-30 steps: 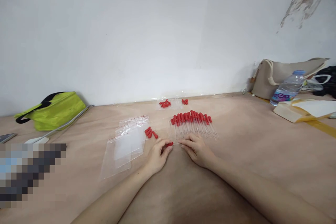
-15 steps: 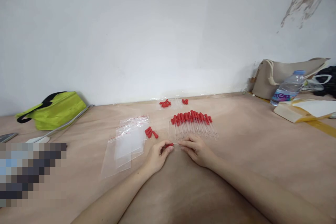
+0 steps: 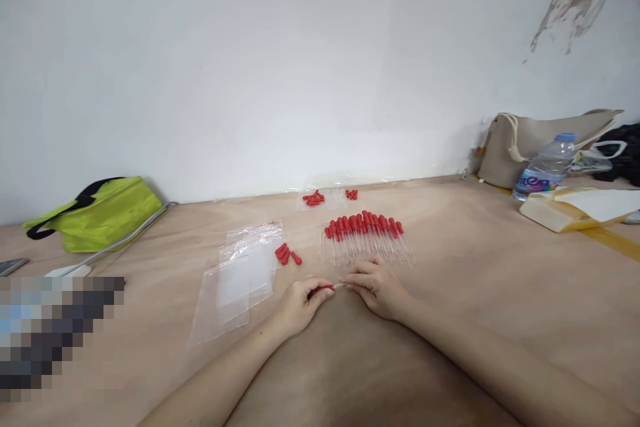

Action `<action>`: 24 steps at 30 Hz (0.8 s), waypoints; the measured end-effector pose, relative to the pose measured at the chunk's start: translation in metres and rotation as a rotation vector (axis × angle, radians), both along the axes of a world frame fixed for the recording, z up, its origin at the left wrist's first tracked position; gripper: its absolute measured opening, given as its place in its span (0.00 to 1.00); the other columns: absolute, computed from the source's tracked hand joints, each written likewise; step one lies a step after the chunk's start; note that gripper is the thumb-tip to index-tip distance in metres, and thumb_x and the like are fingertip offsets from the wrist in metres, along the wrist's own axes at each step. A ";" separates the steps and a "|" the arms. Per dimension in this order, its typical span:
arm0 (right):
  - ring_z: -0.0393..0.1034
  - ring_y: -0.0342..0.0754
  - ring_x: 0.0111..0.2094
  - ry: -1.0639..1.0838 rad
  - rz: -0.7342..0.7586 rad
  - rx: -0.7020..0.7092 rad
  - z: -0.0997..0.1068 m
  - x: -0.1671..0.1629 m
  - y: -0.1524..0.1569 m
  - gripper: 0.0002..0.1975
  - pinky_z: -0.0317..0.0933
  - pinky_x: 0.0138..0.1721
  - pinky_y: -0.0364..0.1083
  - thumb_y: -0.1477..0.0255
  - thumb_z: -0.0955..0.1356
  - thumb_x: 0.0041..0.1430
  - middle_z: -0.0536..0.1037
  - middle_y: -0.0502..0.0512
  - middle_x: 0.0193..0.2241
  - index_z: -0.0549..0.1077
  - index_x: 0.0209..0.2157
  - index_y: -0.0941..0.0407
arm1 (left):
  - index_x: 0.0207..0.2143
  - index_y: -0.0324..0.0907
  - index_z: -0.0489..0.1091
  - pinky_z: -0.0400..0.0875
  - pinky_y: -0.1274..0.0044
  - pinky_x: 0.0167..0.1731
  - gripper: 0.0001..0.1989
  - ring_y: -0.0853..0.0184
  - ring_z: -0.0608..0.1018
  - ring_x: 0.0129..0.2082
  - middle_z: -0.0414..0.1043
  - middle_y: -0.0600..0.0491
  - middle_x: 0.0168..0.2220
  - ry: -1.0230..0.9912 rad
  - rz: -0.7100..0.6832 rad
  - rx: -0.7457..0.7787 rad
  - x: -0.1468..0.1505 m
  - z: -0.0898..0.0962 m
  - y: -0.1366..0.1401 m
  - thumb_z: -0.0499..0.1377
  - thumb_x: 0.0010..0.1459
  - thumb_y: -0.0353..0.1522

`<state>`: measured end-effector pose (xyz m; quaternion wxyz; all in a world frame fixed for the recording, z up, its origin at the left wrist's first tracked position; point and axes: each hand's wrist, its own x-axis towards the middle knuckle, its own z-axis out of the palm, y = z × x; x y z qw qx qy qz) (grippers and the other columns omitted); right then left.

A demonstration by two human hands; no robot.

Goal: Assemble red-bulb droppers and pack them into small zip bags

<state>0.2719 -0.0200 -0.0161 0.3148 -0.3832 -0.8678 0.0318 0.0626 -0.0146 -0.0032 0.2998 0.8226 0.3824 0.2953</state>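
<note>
The left hand [image 3: 303, 303] is pinching a red bulb [image 3: 329, 287] between thumb and fingers, and the right hand [image 3: 376, 288] is pinching a thin clear tube [image 3: 340, 285] in line with it, both low over the table [image 3: 475, 267] just on my near side of a row of capped tubes [image 3: 367, 221]. A few loose bulbs [image 3: 284, 255] are lying beside the bags [image 3: 245, 273]. How deep the tube is sitting, I cannot tell. I am thinking the right fingertips should be gripping near the bulb's mouth and pushing dead straight, perhaps twisting slightly; sideways force could be snapping so slim a stem, and hard squeezing could be narrowing the mouth.
</note>
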 end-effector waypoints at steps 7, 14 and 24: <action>0.63 0.41 0.29 -0.058 -0.026 0.080 0.000 -0.003 -0.001 0.11 0.44 0.34 0.45 0.76 0.60 0.57 0.72 0.51 0.26 0.73 0.34 0.53 | 0.33 0.42 0.71 0.66 0.78 0.32 0.09 0.67 0.72 0.31 0.72 0.53 0.31 0.041 0.015 0.026 0.001 -0.003 -0.002 0.52 0.57 0.35; 0.61 0.41 0.27 -0.071 -0.024 0.103 0.001 -0.012 -0.002 0.10 0.42 0.33 0.44 0.77 0.60 0.56 0.70 0.50 0.23 0.73 0.31 0.55 | 0.32 0.41 0.70 0.64 0.79 0.29 0.10 0.68 0.71 0.28 0.69 0.53 0.28 0.097 0.015 0.092 0.000 -0.002 -0.002 0.52 0.57 0.36; 0.61 0.43 0.30 -0.100 -0.080 0.068 0.007 -0.020 -0.004 0.10 0.44 0.35 0.46 0.75 0.61 0.57 0.71 0.51 0.25 0.73 0.30 0.55 | 0.34 0.41 0.70 0.65 0.77 0.33 0.08 0.67 0.72 0.32 0.71 0.51 0.32 0.099 0.013 0.167 -0.002 0.003 0.003 0.52 0.57 0.32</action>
